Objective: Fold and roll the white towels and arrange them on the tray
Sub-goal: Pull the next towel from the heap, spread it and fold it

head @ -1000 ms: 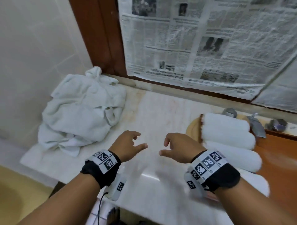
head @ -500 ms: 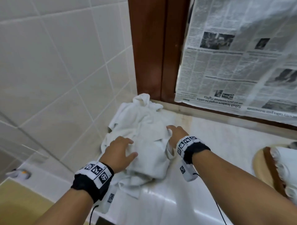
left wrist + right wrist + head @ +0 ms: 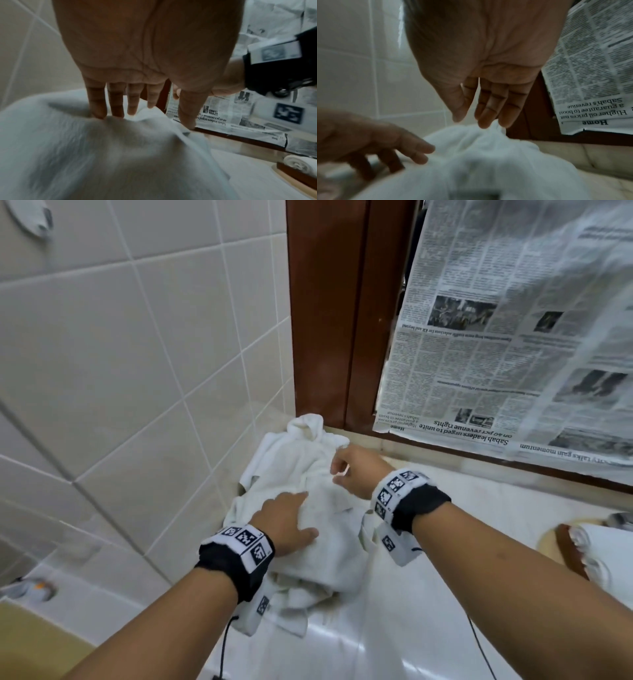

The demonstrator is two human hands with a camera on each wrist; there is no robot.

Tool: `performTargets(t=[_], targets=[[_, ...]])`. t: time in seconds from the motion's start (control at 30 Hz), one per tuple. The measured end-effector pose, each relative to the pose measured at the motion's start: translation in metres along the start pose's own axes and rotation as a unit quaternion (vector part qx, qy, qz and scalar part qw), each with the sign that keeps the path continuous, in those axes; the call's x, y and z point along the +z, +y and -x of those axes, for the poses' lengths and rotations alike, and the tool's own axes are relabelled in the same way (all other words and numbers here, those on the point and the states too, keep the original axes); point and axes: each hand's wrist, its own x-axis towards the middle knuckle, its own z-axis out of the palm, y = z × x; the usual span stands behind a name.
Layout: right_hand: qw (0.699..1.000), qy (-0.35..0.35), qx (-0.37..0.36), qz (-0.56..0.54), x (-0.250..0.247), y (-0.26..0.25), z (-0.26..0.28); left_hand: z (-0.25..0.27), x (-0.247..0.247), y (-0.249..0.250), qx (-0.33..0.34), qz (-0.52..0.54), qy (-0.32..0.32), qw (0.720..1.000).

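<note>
- Tiled wall (image 3: 120, 364) on the far left; half a second ago it took up about as much of the head view, and the view has since tilted slightly upward.
- The heap of white towels (image 3: 308, 542) lies crumpled on the pale counter (image 3: 411, 628), in the corner where the wall meets the brown wooden frame (image 3: 329, 313); it has stayed in that corner.
- The left hand (image 3: 286, 522) lies flat on the near left part of the heap, fingers (image 3: 97, 106) straight and spread, tips pressing into the cloth. It has slid a little further onto the heap.
- The right hand (image 3: 356, 470) has moved up to the far top of the heap. Its fingers (image 3: 489, 108) point down with the tips at a raised fold; whether they pinch it cannot be told.
- Newspaper (image 3: 496, 337) hangs upside down over the frame, behind the right wrist.
- At the far right edge, rolled towels (image 3: 603, 553) lie on the wooden tray (image 3: 568, 556), well apart from the heap.
</note>
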Motion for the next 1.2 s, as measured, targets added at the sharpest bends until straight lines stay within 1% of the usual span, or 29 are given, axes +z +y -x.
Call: performTargets(t=[0.03, 0.07, 0.1, 0.13, 0.2, 0.27, 0.37, 0.43, 0.47, 0.5, 0.53, 0.57, 0.6, 0.63, 0.67, 0.7, 0.73, 0.77, 0.8, 0.83, 0.87, 0.9, 0.93, 0.97, 1.0, 1.07, 1.13, 1.2], targets=[[0.998, -0.053, 0.012, 0.035, 0.016, 0.005, 0.003, -0.001, 0.005, -0.001, -0.002, -0.038, -0.034, 0.999], [0.992, -0.101, 0.030, 0.064, 0.032, 0.010, 0.008, 0.001, 0.010, -0.003, 0.002, -0.075, -0.051, 0.996], [0.987, -0.127, 0.051, 0.079, 0.049, 0.018, 0.012, 0.004, 0.016, -0.005, 0.007, -0.102, -0.058, 0.993], [0.987, -0.128, 0.070, 0.069, 0.063, 0.024, 0.017, 0.008, 0.022, -0.007, 0.011, -0.120, -0.060, 0.991], [0.991, -0.086, 0.093, 0.030, 0.081, 0.036, 0.020, 0.020, 0.035, -0.013, 0.018, -0.134, -0.059, 0.989], [0.993, -0.068, 0.091, 0.037, 0.083, 0.040, 0.017, 0.031, 0.046, -0.019, 0.025, -0.128, -0.048, 0.990], [0.996, -0.027, 0.076, 0.038, 0.074, 0.037, 0.013, 0.041, 0.049, -0.025, 0.025, -0.111, -0.039, 0.993], [0.997, 0.031, 0.072, -0.009, 0.061, 0.024, 0.012, 0.045, 0.042, -0.023, 0.016, -0.085, -0.033, 0.996], [0.995, 0.073, 0.059, -0.035, 0.051, 0.014, 0.011, 0.045, 0.038, -0.021, 0.010, -0.059, -0.018, 0.998], [0.991, 0.112, 0.038, -0.060, 0.041, 0.001, 0.011, 0.046, 0.034, -0.018, 0.005, -0.017, 0.015, 1.000], [0.986, 0.143, 0.013, -0.088, 0.031, -0.015, 0.011, 0.045, 0.030, -0.015, -0.005, 0.035, 0.065, 0.997], [0.979, 0.159, -0.015, -0.127, 0.022, -0.032, 0.014, 0.043, 0.024, -0.011, -0.013, 0.084, 0.135, 0.987], [0.971, 0.155, -0.050, -0.177, 0.014, -0.048, 0.018, 0.038, 0.020, -0.010, -0.022, 0.131, 0.202, 0.970], [0.959, 0.133, -0.091, -0.232, 0.008, -0.064, 0.023, 0.034, 0.012, -0.007, -0.029, 0.175, 0.255, 0.951], [0.946, 0.099, -0.124, -0.282, 0.003, -0.078, 0.030, 0.030, 0.003, -0.007, -0.037, 0.223, 0.283, 0.932], [0.935, 0.063, -0.146, -0.318, 0.002, -0.088, 0.035, 0.026, -0.006, -0.008, -0.039, 0.274, 0.291, 0.916], [0.927, 0.039, -0.156, -0.338, 0.003, -0.093, 0.039, 0.022, -0.013, -0.009, -0.046, 0.317, 0.278, 0.906], [0.927, 0.037, -0.151, -0.342, 0.005, -0.091, 0.039, 0.020, -0.019, -0.011, -0.056, 0.331, 0.255, 0.907], [0.935, 0.048, -0.129, -0.326, 0.008, -0.084, 0.037, 0.020, -0.023, -0.014, -0.074, 0.323, 0.242, 0.912], [0.950, 0.050, -0.090, -0.295, 0.012, -0.069, 0.033, 0.020, -0.025, -0.018, -0.092, 0.315, 0.239, 0.914], [0.970, 0.032, -0.035, -0.240, 0.018, -0.051, 0.028, 0.022, -0.026, -0.022, -0.108, 0.317, 0.243, 0.910], [0.985, -0.003, 0.019, -0.172, 0.024, -0.033, 0.026, 0.025, -0.026, -0.027, -0.110, 0.319, 0.247, 0.908], [0.991, -0.042, 0.068, -0.109, 0.032, -0.018, 0.027, 0.025, -0.025, -0.032, -0.100, 0.305, 0.262, 0.910], [0.989, -0.078, 0.104, -0.063, 0.040, -0.003, 0.028, 0.027, -0.025, -0.035, -0.086, 0.281, 0.275, 0.916], [0.986, -0.108, 0.123, -0.037, 0.048, 0.007, 0.032, 0.026, -0.022, -0.039, -0.075, 0.263, 0.282, 0.920], [0.982, -0.141, 0.125, 0.010, 0.064, 0.021, 0.036, 0.028, -0.019, -0.037, -0.067, 0.261, 0.279, 0.922], [0.983, -0.131, 0.119, 0.039, 0.074, 0.029, 0.035, 0.028, -0.017, -0.033, -0.058, 0.269, 0.268, 0.923], [0.988, -0.110, 0.109, 0.009, 0.076, 0.034, 0.029, 0.026, -0.017, -0.027, -0.046, 0.253, 0.247, 0.934]])
